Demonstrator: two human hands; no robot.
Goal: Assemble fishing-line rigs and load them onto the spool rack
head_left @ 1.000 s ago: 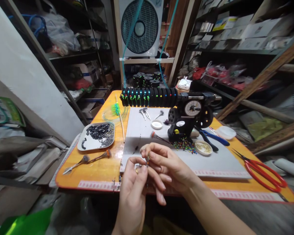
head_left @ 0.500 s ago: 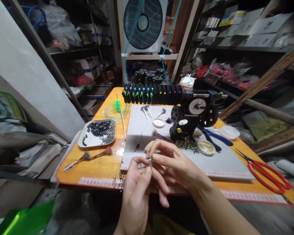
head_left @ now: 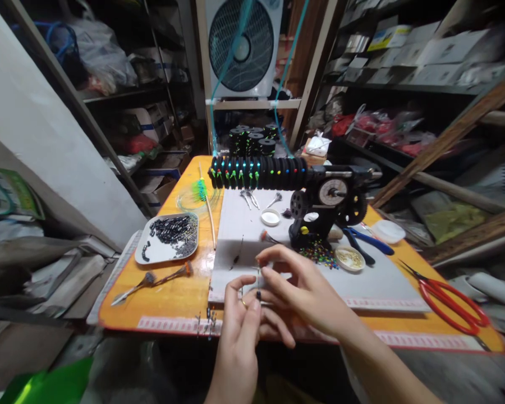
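Observation:
Over the table's front edge, my left hand [head_left: 242,325] pinches a small black piece [head_left: 258,294] between thumb and finger. Just above it, the fingertips of my right hand [head_left: 298,280] close on the upper end of a thin strand [head_left: 258,271] that rises from the black piece. Its exact kind is too small to make out. Beyond my hands, a thin wire with a dark bead [head_left: 236,260] lies on the white board [head_left: 231,286]. Loose coloured beads [head_left: 317,252] and a dish of small brass-coloured parts [head_left: 350,259] are to the right of my right hand.
A black winding device [head_left: 315,207] carries a row of black spools [head_left: 261,173]. On the left are a tray of black tubes [head_left: 143,255] and two brushes [head_left: 168,275]. Blue-handled pliers [head_left: 370,241] and red scissors [head_left: 450,306] are on the right.
My hands have drawn slightly apart vertically, and the black piece and thin strand now show between them. The whole view has shifted slightly.

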